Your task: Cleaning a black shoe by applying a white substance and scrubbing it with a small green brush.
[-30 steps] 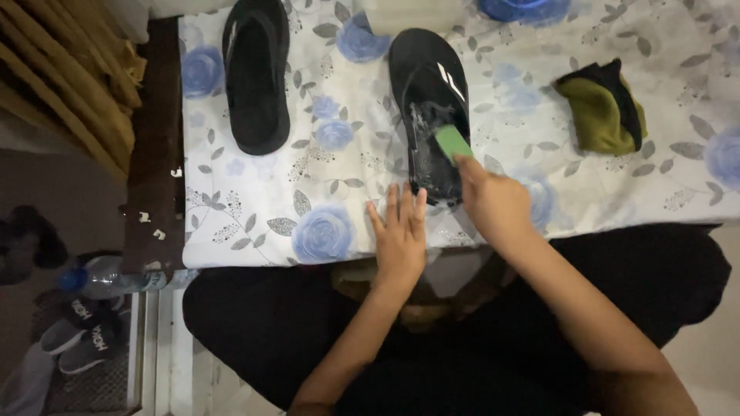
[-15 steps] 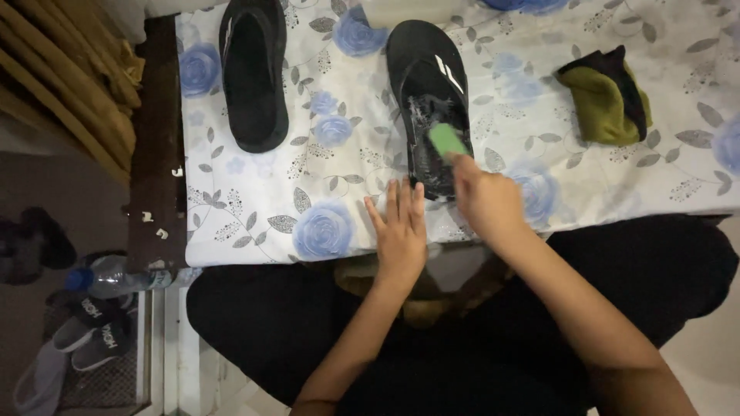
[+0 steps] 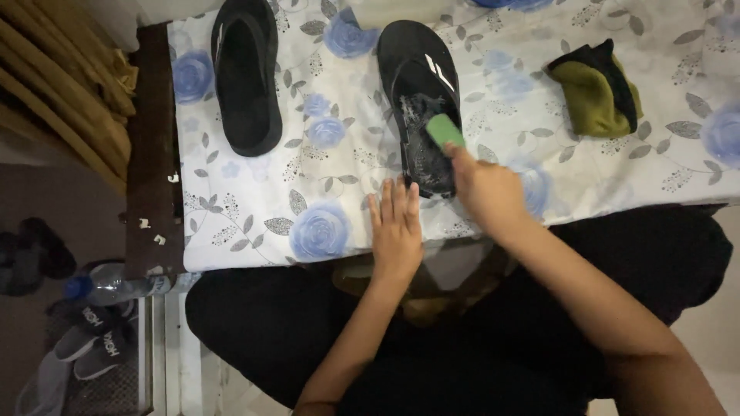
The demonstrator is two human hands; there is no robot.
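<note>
While the right hand [image 3: 484, 189] pinches a green sponge [image 3: 445, 129] on the soapy black sandal [image 3: 422, 100], centre-top of frame, sponge has slid slightly heelward versus a second ago: scrubbing mid-stroke. Left hand [image 3: 395, 228] flat, open, empty on the flowered counter [image 3: 254, 208] beside the heel. Second sandal [image 3: 245, 73] upper left, olive cloth [image 3: 597, 94] upper right.
</note>
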